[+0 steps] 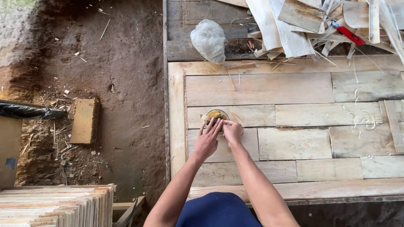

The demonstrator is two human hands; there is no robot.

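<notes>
Pale planks make up the platform (294,88). At its left end sits a small round tub (216,114) of yellowish stuff; contents too small to identify. My left hand (207,141) lies flat, fingers stretched onto the tub's rim, covering its near edge. My right hand (232,131) is pinched together, fingertips meeting the left's; whether it grips anything, I cannot tell. Clear bag (208,40) at 12 o'clock from the tub. Scrap pile (320,23) at 1 o'clock, cut off by the frame, a red tool (350,35) half buried in it. Brick (85,120) at 9 o'clock on dirt. Board stack (57,206) at 8 o'clock, cropped.
</notes>
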